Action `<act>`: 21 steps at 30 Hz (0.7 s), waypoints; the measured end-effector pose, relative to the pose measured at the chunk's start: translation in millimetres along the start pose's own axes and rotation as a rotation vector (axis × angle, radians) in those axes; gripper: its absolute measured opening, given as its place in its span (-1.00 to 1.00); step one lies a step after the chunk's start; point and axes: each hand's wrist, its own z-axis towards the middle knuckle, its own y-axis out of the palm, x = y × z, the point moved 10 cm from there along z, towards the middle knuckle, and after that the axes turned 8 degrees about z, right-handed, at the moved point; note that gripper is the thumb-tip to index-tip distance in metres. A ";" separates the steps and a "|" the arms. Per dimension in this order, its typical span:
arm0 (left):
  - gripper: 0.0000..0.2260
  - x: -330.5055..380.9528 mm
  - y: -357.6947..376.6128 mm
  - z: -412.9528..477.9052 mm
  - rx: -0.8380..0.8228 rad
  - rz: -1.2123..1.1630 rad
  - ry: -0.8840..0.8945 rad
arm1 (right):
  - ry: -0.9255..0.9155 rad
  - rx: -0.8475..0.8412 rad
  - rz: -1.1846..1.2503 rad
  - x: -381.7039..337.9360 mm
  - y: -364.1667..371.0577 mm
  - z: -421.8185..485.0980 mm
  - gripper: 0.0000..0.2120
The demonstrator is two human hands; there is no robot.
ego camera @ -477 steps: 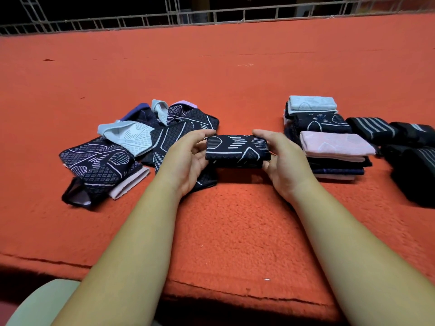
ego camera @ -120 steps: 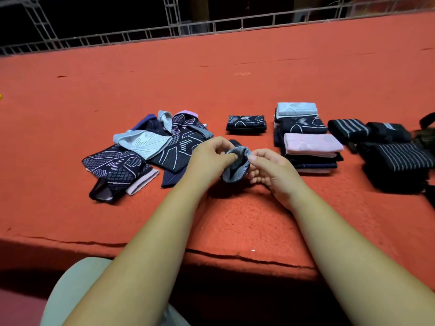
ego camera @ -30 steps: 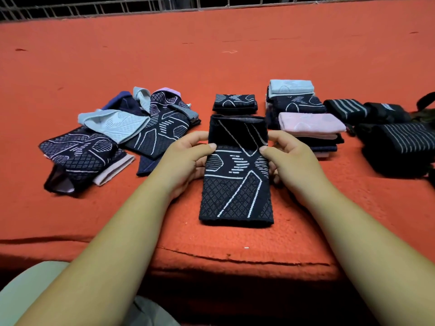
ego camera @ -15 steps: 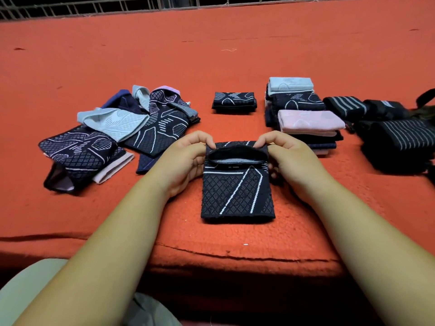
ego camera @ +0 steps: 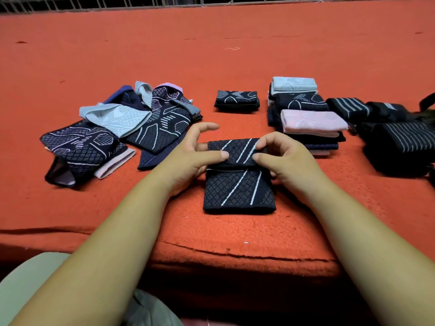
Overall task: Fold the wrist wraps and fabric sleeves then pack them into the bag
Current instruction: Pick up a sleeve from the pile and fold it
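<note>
Several wraps cropped right, fingers pinching sleeve

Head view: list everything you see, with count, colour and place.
dark sleeve: one, navy-black with white lines, front centre, far end folded over
folded sleeve: one, black with white pattern, alone behind it
unfolded pile: several overlapping, dark patterned, pale blue, lilac; left; exact count unclear
folded stack: several, pale blue on top, pink, dark ones; right of centre
wrist wraps: at least three, black with grey stripes, far right
table cover: one, orange-red, under everything
railing: one, metal, far edge
left hand: one, holds the flap's left edge
right hand: one, pinches the flap's right edge
</note>
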 end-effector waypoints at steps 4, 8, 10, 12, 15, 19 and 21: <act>-0.55 -8.0 0.4 5.0 -0.030 0.057 -0.035 | -0.128 0.032 -0.096 -9.2 -3.9 0.8 -0.79; -0.63 -2.1 -4.8 5.8 0.040 0.066 0.005 | -0.127 0.031 0.038 -8.0 -3.3 0.8 -0.59; -0.65 0.3 -6.6 5.3 0.054 0.022 0.030 | -0.045 0.018 0.081 -2.0 0.4 1.5 -0.56; -0.67 2.1 -9.5 5.0 0.072 -0.019 0.062 | 0.012 -0.008 0.058 4.3 3.4 3.5 -0.71; -0.64 7.0 -15.6 5.9 0.126 -0.027 0.120 | 0.005 -0.009 -0.021 6.2 0.5 5.7 -0.86; -0.63 8.9 -17.6 8.0 0.139 -0.033 0.152 | 0.020 -0.003 0.122 3.1 1.7 2.9 -0.76; -0.63 6.4 -18.5 9.6 0.131 -0.057 0.142 | 0.028 0.009 0.158 4.0 1.6 3.8 -0.76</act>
